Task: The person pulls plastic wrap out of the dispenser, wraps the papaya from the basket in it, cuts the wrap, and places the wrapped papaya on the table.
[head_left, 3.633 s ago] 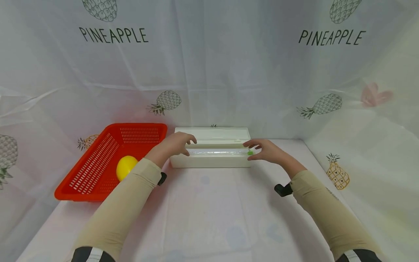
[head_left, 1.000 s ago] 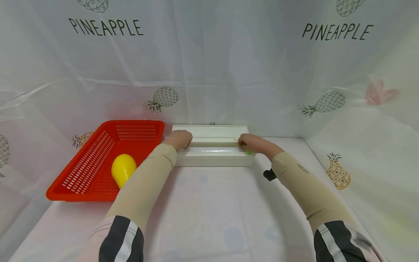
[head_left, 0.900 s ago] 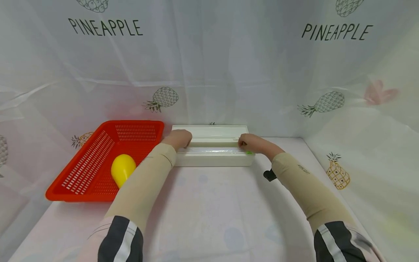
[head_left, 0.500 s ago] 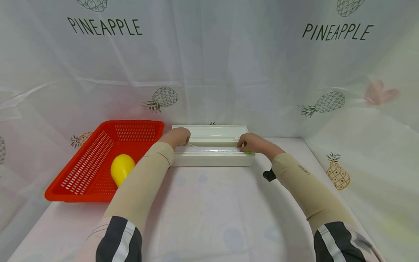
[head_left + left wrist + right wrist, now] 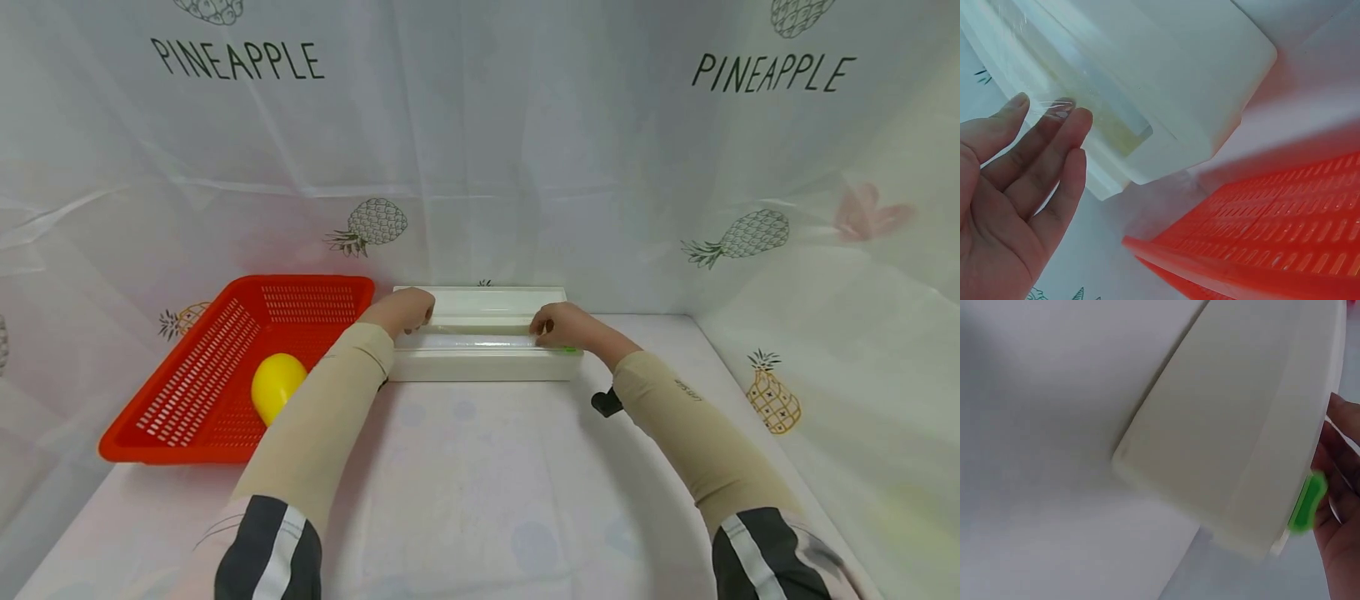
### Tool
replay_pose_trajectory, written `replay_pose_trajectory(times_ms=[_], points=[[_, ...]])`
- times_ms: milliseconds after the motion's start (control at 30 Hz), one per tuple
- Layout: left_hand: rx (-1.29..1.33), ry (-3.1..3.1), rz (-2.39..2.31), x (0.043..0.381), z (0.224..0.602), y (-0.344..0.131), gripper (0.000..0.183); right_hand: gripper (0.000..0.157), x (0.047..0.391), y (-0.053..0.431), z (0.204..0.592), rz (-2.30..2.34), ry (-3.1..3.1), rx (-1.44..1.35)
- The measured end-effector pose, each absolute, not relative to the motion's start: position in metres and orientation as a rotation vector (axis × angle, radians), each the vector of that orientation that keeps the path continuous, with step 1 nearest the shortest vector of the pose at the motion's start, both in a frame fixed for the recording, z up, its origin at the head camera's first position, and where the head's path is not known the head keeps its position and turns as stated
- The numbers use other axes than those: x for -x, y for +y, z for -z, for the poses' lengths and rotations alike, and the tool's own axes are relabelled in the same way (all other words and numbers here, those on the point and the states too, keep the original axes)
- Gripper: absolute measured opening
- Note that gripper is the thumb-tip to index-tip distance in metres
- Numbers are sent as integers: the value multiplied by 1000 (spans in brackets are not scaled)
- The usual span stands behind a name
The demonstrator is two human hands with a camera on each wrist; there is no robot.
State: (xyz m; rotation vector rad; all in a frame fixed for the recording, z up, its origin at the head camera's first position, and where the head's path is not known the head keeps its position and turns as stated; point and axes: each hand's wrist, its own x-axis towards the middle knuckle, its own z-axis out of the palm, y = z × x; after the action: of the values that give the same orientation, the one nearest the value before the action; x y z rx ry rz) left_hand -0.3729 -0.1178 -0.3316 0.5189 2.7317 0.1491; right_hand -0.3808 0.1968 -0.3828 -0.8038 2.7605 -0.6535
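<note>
A long white cling film dispenser (image 5: pixel 483 367) lies at the back of the table, its lid (image 5: pixel 491 300) raised. Clear cling film (image 5: pixel 480 342) stretches along its opening. At the dispenser's left end, my left hand (image 5: pixel 405 312) has curled fingers at the film's edge. The left wrist view shows creased film (image 5: pixel 1057 107) at the thumb and index fingertips. My right hand (image 5: pixel 566 327) is bent over the film near the other end, beside the green slider (image 5: pixel 1308 503). Its fingertips are partly behind the dispenser in the right wrist view; whether they pinch film I cannot tell.
A red perforated basket (image 5: pixel 180 367) stands on the left, holding a yellow rounded object (image 5: pixel 277 385) partly covered by the left sleeve. Pineapple-printed cloth (image 5: pixel 480 150) hangs right behind the dispenser. A pale cloth (image 5: pixel 465 483) covers the table.
Both hands have come down from above the dispenser to the film. Lately the left hand has shifted slightly left and up, while the right has slid a little left along the film.
</note>
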Motion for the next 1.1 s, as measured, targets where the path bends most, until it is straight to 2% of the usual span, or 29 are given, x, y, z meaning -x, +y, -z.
replay_pose_trajectory(times_ms=[267,600,1100], points=[[-629,2805,-110,370,333,-121,4,13,375,154,386,927,2714,864],[-677,2816,-84,373,336,-123,4,17,374,107,398,925,2699,831],[-658,2820,-116,372,332,-123,4,10,378,91,398,737,2736,862]])
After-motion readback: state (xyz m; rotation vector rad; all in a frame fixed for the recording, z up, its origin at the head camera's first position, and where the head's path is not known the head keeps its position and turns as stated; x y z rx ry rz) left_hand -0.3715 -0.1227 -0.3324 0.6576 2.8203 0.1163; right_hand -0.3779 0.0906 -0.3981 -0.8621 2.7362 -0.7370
